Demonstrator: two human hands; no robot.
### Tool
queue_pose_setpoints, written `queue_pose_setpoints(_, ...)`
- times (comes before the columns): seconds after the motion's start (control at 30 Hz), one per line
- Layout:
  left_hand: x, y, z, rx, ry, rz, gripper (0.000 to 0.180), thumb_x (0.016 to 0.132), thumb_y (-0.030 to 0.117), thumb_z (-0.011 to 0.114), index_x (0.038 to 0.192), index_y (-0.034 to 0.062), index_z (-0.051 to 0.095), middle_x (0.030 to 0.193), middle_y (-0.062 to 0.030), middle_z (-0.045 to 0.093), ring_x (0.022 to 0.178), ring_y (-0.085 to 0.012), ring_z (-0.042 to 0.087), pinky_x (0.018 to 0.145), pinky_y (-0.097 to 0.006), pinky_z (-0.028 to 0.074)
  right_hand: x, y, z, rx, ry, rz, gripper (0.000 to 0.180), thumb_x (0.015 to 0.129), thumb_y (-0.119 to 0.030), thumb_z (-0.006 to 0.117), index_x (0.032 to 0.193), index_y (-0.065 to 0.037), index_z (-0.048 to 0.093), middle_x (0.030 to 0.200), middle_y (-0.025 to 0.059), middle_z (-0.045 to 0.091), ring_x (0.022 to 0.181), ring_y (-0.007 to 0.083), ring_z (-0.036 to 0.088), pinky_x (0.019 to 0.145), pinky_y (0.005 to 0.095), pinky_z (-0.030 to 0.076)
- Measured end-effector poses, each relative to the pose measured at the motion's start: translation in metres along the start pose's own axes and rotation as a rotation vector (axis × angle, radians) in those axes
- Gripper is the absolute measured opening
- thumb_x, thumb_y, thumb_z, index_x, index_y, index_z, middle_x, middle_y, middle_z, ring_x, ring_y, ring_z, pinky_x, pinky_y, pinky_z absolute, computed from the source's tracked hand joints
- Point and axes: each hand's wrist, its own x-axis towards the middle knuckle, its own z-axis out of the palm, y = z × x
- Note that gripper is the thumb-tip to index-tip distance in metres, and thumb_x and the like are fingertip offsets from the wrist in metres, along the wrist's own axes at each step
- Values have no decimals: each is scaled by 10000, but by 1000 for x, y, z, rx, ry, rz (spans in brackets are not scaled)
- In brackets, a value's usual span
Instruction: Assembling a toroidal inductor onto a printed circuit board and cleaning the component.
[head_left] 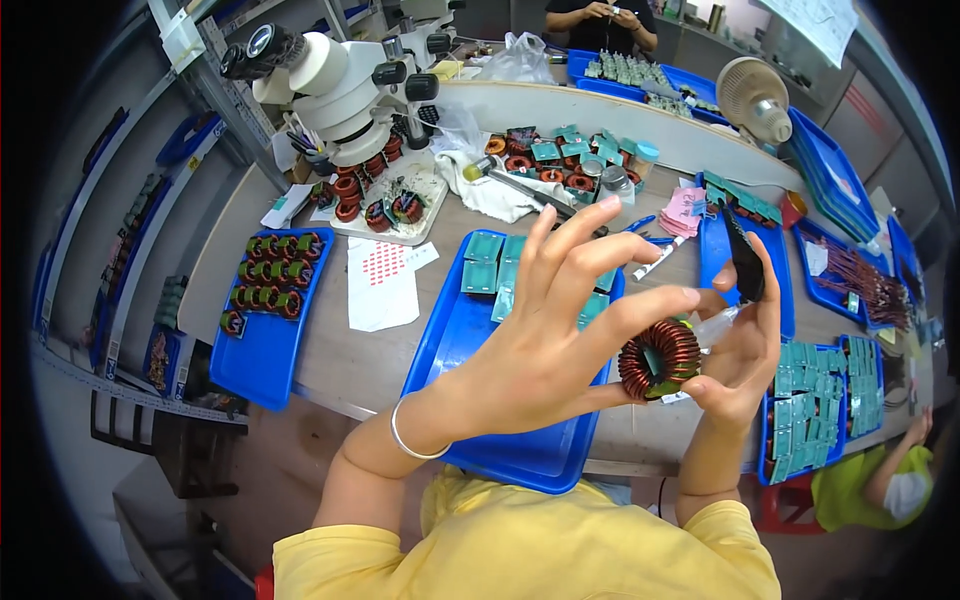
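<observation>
Right of the frame's centre, a ring-shaped coil [658, 358] wound with copper-red wire around a green core is pinched between the left hand [545, 340], its other fingers spread, and the right hand [738, 345]. The right hand also grips a black tool [745, 262]. Beneath lies a blue tray [470, 340] on the workbench [340, 360].

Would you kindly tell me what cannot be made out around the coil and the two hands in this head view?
- Coil: its far side is hidden by the left hand and right hand.
- Black tool: its lower end is buried in the right palm.
- Clear part between the hands: too small to identify.
</observation>
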Motion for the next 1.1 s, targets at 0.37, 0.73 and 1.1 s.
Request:
queue_pose_setpoints(0.37, -29, -8, -8, 186, -14, 62, 408, 640, 288, 742, 1017, 207, 606, 1118, -12, 498, 1241, -280, 336, 1047, -556, 121, 0, 15, 15, -174, 2, -5, 1027, 553, -305, 834, 1350, 29, 278, 1095, 78, 451, 959, 259, 560, 828, 338, 412)
queue_pose_setpoints(0.73, -230, -106, -182, 845, 410, -751, 448, 614, 280, 783, 988, 88, 629, 1050, -77, 490, 1066, -272, 424, 935, -378, 318, -29, 44, -72, -403, 208, 192, 546, 851, -124, 552, 1342, -11, 340, 1151, 98, 449, 1015, 224, 557, 876, 301, 375)
queue_pose_setpoints(1.1, -355, -157, -273, 977, 214, -1117, 468, 666, 394, 738, 1080, 201, 635, 1136, -68, 456, 1135, -293, 367, 983, -418, 261, -58, 106, -95, -316, 331, 358, 488, 874, -93, 543, 1327, -28, 374, 1120, 91, 457, 997, 211, 572, 813, 282, 393)
